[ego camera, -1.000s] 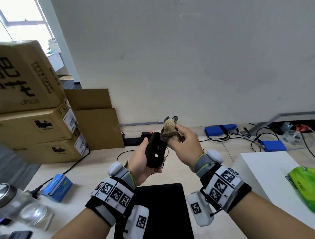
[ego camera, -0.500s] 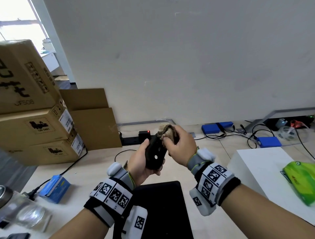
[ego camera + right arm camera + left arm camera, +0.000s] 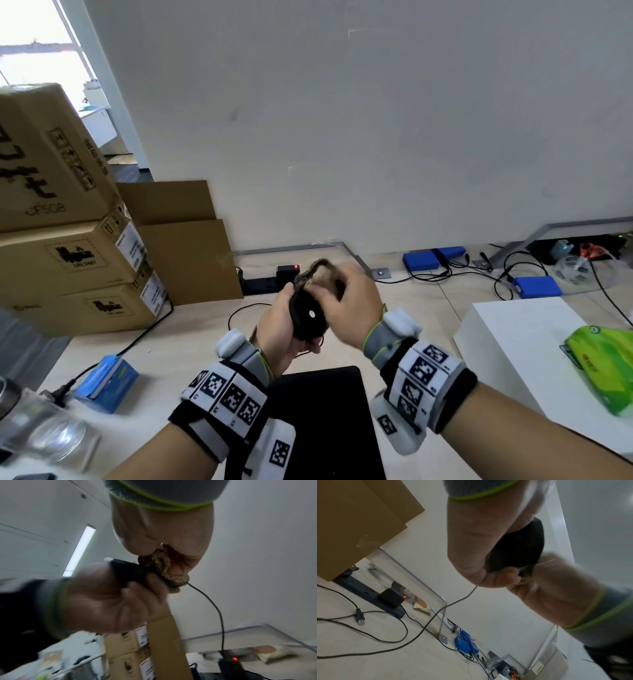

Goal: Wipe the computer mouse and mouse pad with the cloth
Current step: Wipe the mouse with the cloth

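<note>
My left hand (image 3: 281, 325) holds the black corded computer mouse (image 3: 307, 317) up in the air above the desk, fingers curled round its body (image 3: 518, 547). My right hand (image 3: 346, 298) grips a bunched brown cloth (image 3: 320, 274) and presses it against the far end of the mouse (image 3: 132, 572). The cloth (image 3: 163, 563) bulges out between my right thumb and fingers. The mouse's cable (image 3: 217, 612) hangs down towards the desk. The black mouse pad (image 3: 325, 421) lies flat on the desk below my wrists, partly hidden by them.
Stacked cardboard boxes (image 3: 68, 260) stand at the left. A power strip with an adapter (image 3: 286, 274) and loose cables lie by the wall. A small blue box (image 3: 106, 380) sits front left. A white box (image 3: 534, 356) with a green packet (image 3: 606, 363) stands at the right.
My right hand has slid the cloth down over the mouse's far end and closed in round it. The left hand has turned the mouse slightly, showing a white dot.
</note>
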